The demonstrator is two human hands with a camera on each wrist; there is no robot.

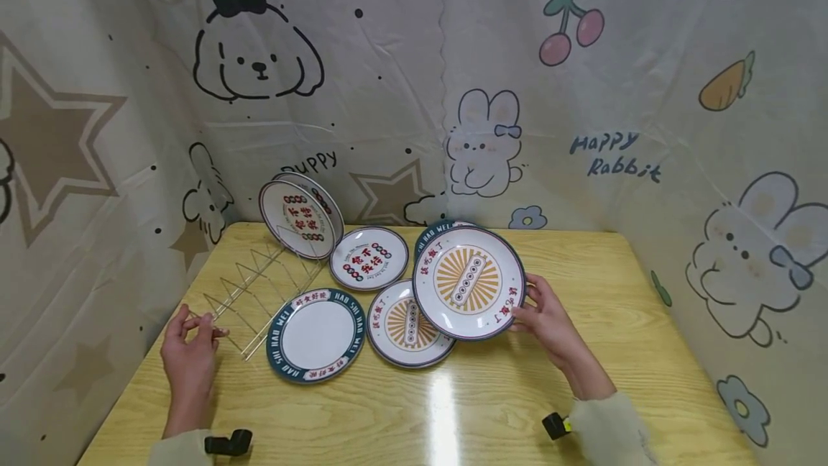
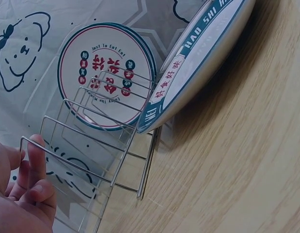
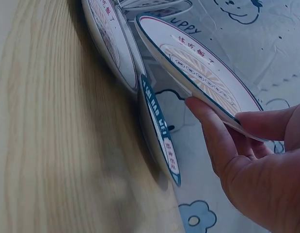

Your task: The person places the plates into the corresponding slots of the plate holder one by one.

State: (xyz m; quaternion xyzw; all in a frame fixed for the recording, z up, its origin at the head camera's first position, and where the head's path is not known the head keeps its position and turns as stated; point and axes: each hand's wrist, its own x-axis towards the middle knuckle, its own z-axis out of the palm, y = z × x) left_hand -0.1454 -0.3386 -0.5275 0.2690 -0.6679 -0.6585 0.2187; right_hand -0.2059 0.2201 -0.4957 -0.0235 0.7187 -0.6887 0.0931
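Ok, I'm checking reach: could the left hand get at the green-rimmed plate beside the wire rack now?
Probably yes: the green-rimmed plate has its face uncovered and near edge free. The left hand holds the near end of the wire rack, so would likely need to let go first.

Right hand [image 1: 550, 321] in pinch grip

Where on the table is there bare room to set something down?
Bare: the yellow wood-grain table between the person's right hand and rabbit-printed cream fabric; also its near middle, between pale sleeves. Crowded: left to centre, with a silver wire rack and round white printed plates.
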